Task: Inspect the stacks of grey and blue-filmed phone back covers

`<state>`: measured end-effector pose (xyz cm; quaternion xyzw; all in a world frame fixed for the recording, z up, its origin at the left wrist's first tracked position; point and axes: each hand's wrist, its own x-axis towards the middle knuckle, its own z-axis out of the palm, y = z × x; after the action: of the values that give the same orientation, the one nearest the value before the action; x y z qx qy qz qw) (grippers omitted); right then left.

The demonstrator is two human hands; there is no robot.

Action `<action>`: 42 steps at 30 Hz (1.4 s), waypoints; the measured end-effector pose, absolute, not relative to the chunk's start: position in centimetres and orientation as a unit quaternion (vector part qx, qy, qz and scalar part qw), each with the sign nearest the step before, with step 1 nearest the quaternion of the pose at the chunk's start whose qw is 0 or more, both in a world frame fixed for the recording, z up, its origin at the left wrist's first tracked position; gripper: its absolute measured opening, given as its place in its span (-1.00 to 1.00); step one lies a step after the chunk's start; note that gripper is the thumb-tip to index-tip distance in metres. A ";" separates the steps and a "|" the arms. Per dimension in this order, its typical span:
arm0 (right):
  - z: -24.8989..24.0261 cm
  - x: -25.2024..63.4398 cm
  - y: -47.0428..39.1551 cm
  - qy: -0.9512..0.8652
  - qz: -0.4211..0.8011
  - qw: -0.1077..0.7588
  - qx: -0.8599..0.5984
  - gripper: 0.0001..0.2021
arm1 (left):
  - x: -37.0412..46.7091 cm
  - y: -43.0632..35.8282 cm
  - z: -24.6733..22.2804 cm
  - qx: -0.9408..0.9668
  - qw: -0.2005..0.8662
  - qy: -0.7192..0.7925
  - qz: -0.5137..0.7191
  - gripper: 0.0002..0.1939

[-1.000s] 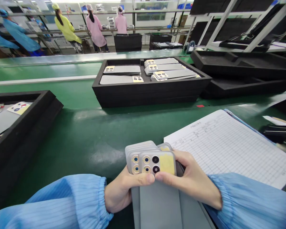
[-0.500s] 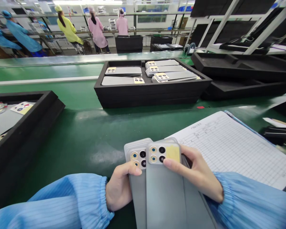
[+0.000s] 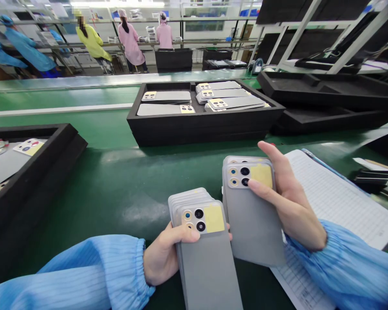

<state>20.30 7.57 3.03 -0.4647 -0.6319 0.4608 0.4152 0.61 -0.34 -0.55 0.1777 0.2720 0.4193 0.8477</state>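
Observation:
My left hand (image 3: 168, 247) is closed round a stack of grey phone back covers (image 3: 208, 262), its thumb lying on the camera part of the top one. The stack is slightly fanned, and each visible camera part carries round lens rings and a yellow patch. To the right and a little higher, my right hand (image 3: 287, 198) grips a second stack of phone back covers (image 3: 254, 224). Its thumb presses near the lenses while the index finger points up, off the covers. The two stacks stand close together. Most fingers of both hands are hidden behind the covers.
A black tray (image 3: 200, 129) with stacks of covers stands ahead on the green bench (image 3: 123, 172). Another black tray (image 3: 64, 146) with covers is at left. Black trays (image 3: 330, 94) are piled at right. A gridded paper sheet (image 3: 323, 189) lies under my right arm. People work in the background.
My right hand has moved up and right with its covers, away from the left stack. The left stack's top cover now shows fully under my left thumb. The paper sheet looks partly shifted or bent.

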 end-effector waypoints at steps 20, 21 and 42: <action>1.4 18.8 6.2 -0.763 0.447 0.281 -0.372 -0.78 | 1.0 -0.3 -0.1 0.210 0.819 0.299 0.442 -0.44; 1.5 18.7 6.1 -0.764 0.443 0.280 -0.376 -0.75 | 1.0 -0.2 0.0 0.213 0.818 0.301 0.441 -0.44; 2.2 20.5 7.9 -0.593 0.503 0.426 -0.463 -0.78 | 0.5 -0.1 -1.3 0.087 0.853 0.284 0.430 -0.50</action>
<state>20.45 7.89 2.22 -0.4628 -0.5925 0.5032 0.4261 0.49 -0.11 -1.28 0.0875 0.2841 0.4299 0.8525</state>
